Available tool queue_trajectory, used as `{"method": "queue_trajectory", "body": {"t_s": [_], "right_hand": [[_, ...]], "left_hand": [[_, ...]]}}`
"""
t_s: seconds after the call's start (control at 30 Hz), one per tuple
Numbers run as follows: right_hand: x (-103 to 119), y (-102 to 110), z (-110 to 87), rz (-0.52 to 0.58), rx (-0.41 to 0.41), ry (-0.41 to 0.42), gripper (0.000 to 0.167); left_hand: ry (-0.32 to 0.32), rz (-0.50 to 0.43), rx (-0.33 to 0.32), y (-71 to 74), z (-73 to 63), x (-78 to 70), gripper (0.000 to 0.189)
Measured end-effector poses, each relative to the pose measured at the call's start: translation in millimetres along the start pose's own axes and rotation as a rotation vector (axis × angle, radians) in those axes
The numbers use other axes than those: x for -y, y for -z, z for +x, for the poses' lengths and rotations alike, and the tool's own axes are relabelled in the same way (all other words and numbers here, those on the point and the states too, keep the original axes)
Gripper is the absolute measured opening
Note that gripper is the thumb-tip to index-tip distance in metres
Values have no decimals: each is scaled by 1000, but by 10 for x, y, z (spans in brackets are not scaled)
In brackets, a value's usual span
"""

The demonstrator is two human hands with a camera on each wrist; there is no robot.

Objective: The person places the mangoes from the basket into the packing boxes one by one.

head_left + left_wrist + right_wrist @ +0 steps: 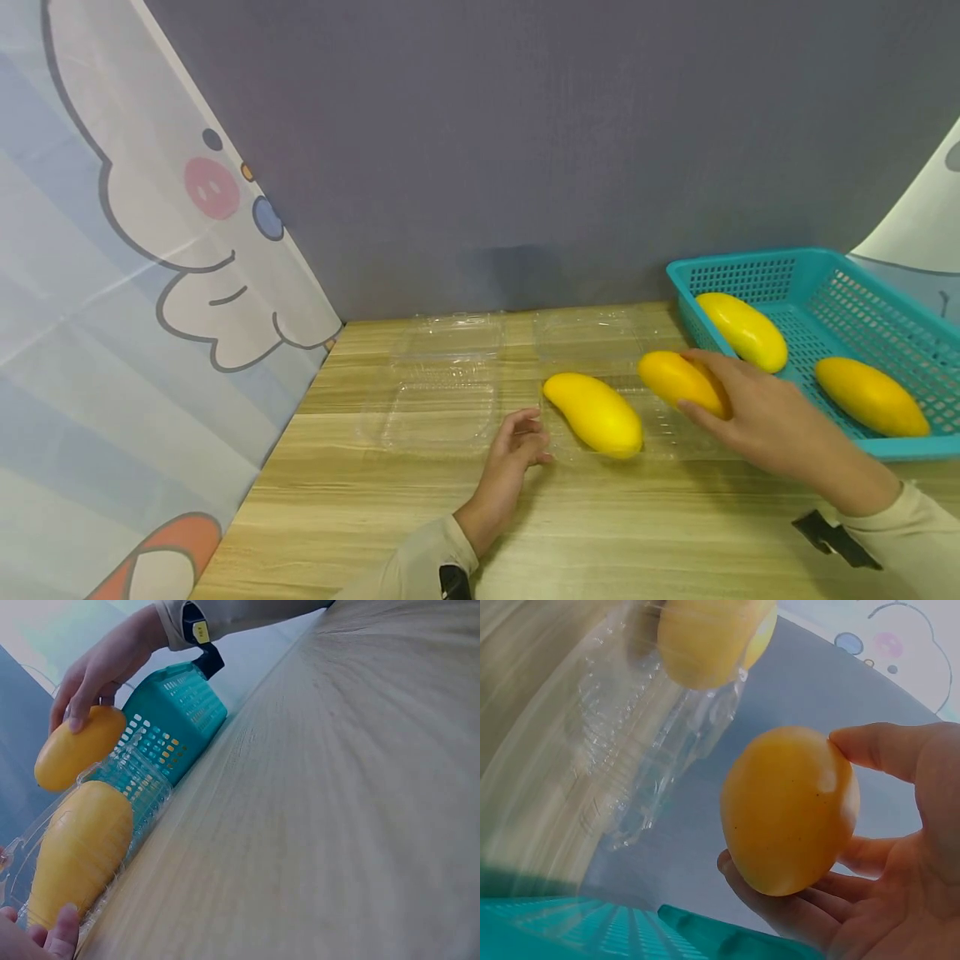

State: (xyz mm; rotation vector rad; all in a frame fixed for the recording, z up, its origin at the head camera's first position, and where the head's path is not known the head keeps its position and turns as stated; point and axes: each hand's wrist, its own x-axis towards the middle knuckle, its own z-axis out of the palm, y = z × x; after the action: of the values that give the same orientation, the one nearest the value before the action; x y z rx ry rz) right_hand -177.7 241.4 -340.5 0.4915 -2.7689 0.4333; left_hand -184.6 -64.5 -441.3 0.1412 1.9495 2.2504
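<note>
My right hand [757, 408] holds a yellow mango [682, 383] between thumb and fingers, raised beside the basket's left rim; the right wrist view shows the same held mango [789, 810] end-on. A second mango [594, 415] lies in the left part of a clear plastic clamshell box [663, 433], whose lid is folded back. At that box's left edge is my left hand [510, 458], its fingers loosely bent. In the left wrist view its fingertips [66, 922] sit close to the boxed mango [82, 844]; whether they touch the plastic is hard to tell.
The teal basket [896, 287] at right contains a mango [742, 332] on its left side and another mango [872, 397] near its front. Left of the filled box lies another open clear box [442, 412]. A grey panel [487, 167] stands behind the wooden table [315, 517].
</note>
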Motion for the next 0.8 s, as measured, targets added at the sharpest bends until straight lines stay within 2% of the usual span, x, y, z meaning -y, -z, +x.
{"method": "queue_trajectory", "body": {"t_s": [0.47, 0.8], "right_hand": [[65, -102, 0, -20, 35, -4, 66], [106, -182, -4, -44, 18, -4, 65]], "left_hand": [[-9, -6, -3, 3, -4, 8, 48], [-13, -7, 1, 6, -1, 9, 47]]}}
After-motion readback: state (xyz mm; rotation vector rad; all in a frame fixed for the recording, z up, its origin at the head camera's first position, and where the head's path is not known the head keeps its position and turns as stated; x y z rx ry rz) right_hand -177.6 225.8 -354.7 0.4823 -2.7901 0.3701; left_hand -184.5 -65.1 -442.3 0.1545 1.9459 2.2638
